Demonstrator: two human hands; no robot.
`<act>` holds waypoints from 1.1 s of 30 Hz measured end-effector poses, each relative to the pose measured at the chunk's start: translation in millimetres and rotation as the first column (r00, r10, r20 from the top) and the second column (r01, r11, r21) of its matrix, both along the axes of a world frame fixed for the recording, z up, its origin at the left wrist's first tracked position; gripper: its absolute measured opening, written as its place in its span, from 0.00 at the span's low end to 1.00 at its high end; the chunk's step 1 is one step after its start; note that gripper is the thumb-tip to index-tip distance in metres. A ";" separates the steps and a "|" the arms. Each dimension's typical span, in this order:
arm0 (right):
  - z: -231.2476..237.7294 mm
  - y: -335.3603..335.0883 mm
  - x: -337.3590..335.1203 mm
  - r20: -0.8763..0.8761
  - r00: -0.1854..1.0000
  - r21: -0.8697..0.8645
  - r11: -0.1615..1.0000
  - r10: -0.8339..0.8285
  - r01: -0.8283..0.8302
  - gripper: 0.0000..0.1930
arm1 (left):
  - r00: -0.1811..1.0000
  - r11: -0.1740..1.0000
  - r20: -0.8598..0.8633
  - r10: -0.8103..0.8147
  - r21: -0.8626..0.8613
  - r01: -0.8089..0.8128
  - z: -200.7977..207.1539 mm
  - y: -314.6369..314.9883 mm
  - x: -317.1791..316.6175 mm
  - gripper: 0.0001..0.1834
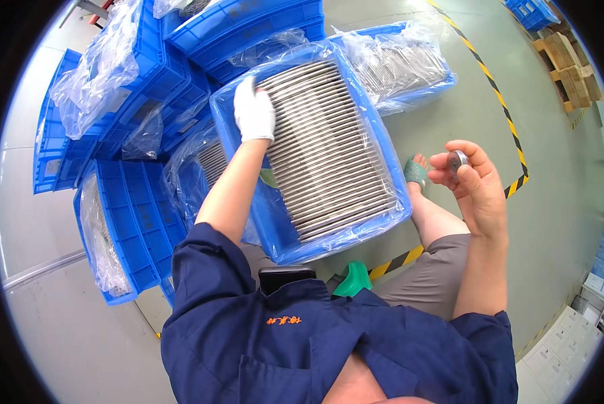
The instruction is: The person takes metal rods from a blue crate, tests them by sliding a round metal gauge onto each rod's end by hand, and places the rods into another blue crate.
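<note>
A blue plastic crate (pixel 383 155), lined with clear plastic, stands in front of me and is packed with rows of thin metal discs (pixel 329 148) on edge. My left hand (pixel 253 111), in a white glove, rests on the top left end of those discs. My right hand (pixel 473 182) is bare and raised to the right of the crate. Its fingertips pinch a small round metal ring (pixel 458 160).
Stacked blue crates (pixel 147 60) with plastic liners stand to the left and behind. Another lined crate of metal parts (pixel 403 64) sits beyond. Yellow-black floor tape (pixel 497 94) runs along the grey floor at right. Wooden pallets (pixel 571 67) lie far right.
</note>
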State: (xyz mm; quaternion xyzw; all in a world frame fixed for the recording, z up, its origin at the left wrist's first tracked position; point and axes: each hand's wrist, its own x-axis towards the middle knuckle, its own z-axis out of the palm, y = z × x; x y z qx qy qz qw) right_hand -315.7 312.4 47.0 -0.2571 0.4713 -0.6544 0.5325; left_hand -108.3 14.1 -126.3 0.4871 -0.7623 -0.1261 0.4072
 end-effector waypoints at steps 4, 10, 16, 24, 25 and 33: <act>2.6 1.3 1.8 -0.002 1.000 0.041 0.999 0.005 -0.005 0.17 | 0.748 0.715 -0.531 0.397 0.690 0.110 19.0 -7.5 2.0 0.20; -0.2 -2.5 5.9 0.027 1.000 0.043 0.999 0.013 -0.014 0.16 | 0.811 0.503 -0.451 0.372 0.833 0.232 33.6 -20.4 -8.1 0.25; -0.6 -5.1 12.0 0.017 0.998 0.061 0.996 0.063 -0.064 0.15 | 0.788 0.455 -0.529 0.315 0.813 0.364 5.9 -27.2 6.2 0.27; 12.3 -11.5 9.6 0.195 0.978 -0.008 0.998 -0.066 0.069 0.07 | 0.852 0.829 -0.511 -0.115 0.423 0.366 94.4 13.6 35.2 0.30; 21.4 -2.8 5.9 0.268 0.961 -0.074 0.993 -0.064 0.087 0.05 | 0.704 0.817 -0.688 -0.178 0.295 0.496 134.9 32.6 34.5 0.26; 146.6 83.1 36.8 -0.622 0.355 -0.767 0.634 -0.698 -0.100 0.09 | 0.615 0.717 -0.381 -0.690 -0.476 0.510 334.6 137.1 142.4 0.25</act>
